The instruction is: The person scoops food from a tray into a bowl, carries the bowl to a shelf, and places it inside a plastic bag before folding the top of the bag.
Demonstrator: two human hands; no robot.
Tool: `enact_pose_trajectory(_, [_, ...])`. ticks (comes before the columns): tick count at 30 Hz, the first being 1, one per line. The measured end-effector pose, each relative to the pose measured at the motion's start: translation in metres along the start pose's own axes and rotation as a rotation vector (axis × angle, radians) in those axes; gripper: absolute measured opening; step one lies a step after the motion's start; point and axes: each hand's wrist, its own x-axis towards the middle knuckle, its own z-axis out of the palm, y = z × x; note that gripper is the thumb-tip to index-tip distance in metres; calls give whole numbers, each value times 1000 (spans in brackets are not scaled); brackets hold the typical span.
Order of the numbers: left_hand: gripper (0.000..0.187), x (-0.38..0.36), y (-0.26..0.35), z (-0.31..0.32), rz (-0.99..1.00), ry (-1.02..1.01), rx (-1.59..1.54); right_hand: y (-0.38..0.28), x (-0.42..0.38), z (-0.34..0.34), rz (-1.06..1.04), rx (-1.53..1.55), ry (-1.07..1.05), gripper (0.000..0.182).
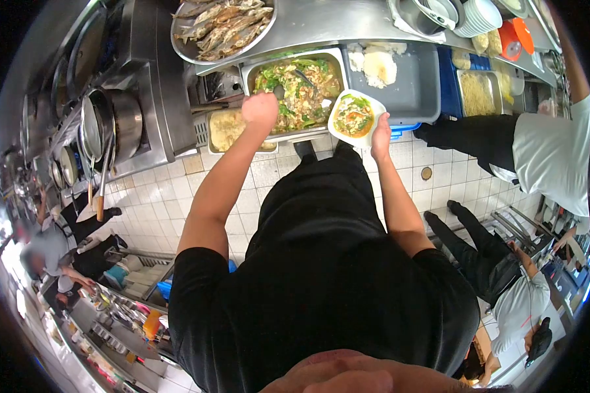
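Note:
My left hand (261, 111) is closed in a fist at the left edge of a deep metal tray (339, 60). The fist appears to grip a ladle (278, 92); only a dark rounded part shows beside it, and its handle is hidden. A stew (308, 108) of green leaves and pale pieces in broth fills the tray. My right hand (381, 136) grips the right rim of a white rounded-square bowl (378, 106). Similar stew (354, 116) lies in that bowl, which is held just past the tray's front right corner.
Fried fish (229, 29) fill a round metal pan at upper left. A grey bin (416, 85) holds white food. A tray of yellowish food (226, 128) sits low at left. Stacked bowls (478, 18) stand upper right. A co-worker (550, 150) is close at right; others work behind.

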Motion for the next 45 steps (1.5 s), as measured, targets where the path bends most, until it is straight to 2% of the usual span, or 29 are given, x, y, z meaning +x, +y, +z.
enact_pose_trajectory(4, [23, 7, -28, 5, 1, -73, -107, 0, 0, -1, -9, 8, 0, 64])
enact_pose_trajectory(6, [22, -4, -39, -9, 0, -235, -128, 12, 8, -10, -11, -21, 7, 64])
enact_pose_trajectory(11, [24, -10, -41, 8, -117, -164, -308, -7, -5, -6, 25, -7, -35, 68])
enact_pose_trajectory(17, [23, -12, -30, -34, -154, -168, -69, -12, -4, -3, 13, -63, -32, 68])
enact_pose_trajectory(19, [25, 0, -31, -29, -96, -23, -43, -12, -3, -1, 10, -90, -34, 68])
enact_pose_trajectory(22, [22, 20, -23, -15, -13, 16, -38, -9, -1, 0, 35, -59, -42, 68])
enact_pose_trajectory(26, [23, 25, -21, -18, 55, -28, -32, 1, 2, -3, 2, -64, -56, 69])
enact_pose_trajectory(28, [25, 18, -37, -30, 45, -189, -62, -1, 4, -7, 3, -68, -46, 69])
enact_pose_trajectory(33, [23, 8, -40, 0, 14, -204, -136, -11, -4, -4, -1, -51, -13, 69])
enact_pose_trajectory(36, [23, 7, -39, 23, -24, -134, -171, 11, 13, -16, -7, -75, -48, 70])
enact_pose_trajectory(39, [23, -2, -44, 30, -132, -198, -300, 9, 12, -13, -24, -68, -39, 70])
enact_pose_trajectory(45, [26, -16, -45, 75, -225, -35, -538, -10, -2, -1, 19, -74, -40, 69])
